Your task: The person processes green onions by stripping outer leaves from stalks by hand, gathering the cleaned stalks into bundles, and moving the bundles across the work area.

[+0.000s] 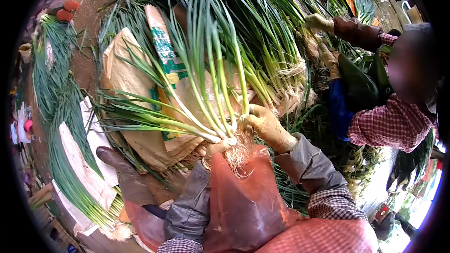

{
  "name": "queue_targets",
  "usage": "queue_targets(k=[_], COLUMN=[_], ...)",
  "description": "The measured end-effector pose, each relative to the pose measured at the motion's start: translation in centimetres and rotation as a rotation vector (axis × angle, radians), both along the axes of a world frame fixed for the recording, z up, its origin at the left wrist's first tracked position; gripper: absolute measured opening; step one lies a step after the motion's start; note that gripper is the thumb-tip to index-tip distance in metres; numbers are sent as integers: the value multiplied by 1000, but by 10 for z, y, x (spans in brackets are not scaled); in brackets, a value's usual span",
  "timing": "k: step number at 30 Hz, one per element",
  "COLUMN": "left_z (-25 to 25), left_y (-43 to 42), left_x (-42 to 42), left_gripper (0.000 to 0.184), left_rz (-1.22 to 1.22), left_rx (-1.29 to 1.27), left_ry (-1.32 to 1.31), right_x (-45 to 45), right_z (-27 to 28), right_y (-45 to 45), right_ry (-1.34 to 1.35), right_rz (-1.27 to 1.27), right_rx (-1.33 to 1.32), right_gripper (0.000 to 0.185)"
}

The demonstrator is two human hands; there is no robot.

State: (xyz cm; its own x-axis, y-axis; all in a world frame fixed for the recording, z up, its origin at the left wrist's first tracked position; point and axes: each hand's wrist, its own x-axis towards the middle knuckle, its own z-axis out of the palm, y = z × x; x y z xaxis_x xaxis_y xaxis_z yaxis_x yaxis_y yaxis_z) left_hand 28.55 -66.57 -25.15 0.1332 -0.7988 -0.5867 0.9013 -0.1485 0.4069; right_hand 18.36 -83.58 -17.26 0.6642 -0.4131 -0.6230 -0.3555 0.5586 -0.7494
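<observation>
Both my hands wear tan work gloves with grey sleeves behind them. My left hand, partly hidden, is closed round the root end of a small bunch of green onions in front of my reddish apron. Their green leaves fan out up and to the left, and pale stringy roots hang over the apron. Just to the right, my right hand pinches the base of a single green onion stalk beside the bunch.
A large heap of green onions lies ahead, roots to the right. Tan woven sacks lie under the bunch. More green onions line the left side near my boot. At right sits a co-worker with gloved hands at the heap.
</observation>
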Motion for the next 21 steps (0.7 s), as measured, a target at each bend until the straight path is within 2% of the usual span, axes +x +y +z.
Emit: queue_targets(k=[2,3,4,5,6,7,8,9,11,12,13,14,15,16,18,21], left_z=[-3,-2,-3,-3,-4,0,0,0,3,3,3,2,3,1,-1,-1], left_y=[2,5,7,7,6,0,4,7,7,10,14,15,17,17,13,8], left_x=[-5,-7,-10,-10,-8,-15,-13,-13,-17,-17,-19,-19,-16,-16,-16,-12], left_gripper=[38,38,39,39,39,40,40,40,41,42,42,42,43,43,44,45], left_rz=[34,43,56,58,66,64,67,67,62,66,68,75,87,94,103,115], left_rx=[41,41,41,40,46,46,51,52,47,53,59,59,76,74,63,47], left_ry=[11,25,46,53,48,64,66,74,85,90,103,113,119,130,160,187], right_x=[-9,-22,-27,-31,-28,-38,-24,-13,-6,-8,-6,-5,-5,-2,-5,-13], right_z=[16,-3,-32,-35,-28,-9,19,42,29,22,13,25,-7,-1,-23,-46], right_y=[-17,-27,-30,-30,-24,-32,-19,-13,-16,-16,-14,-17,-5,-8,-2,10], right_ry=[27,-10,-7,74,172,117,131,163,82,41,46,92,11,76,50,-208], right_rz=[-207,-337,-407,-295,-90,65,194,301,366,272,296,262,174,214,85,-209], right_rx=[11,10,-175,-426,-504,-543,-511,-194,-484,-394,-412,-365,-385,-379,-239,263], right_gripper=[12,11,11,12,18,25,32,32,30,26,27,40,37,33,24,18])
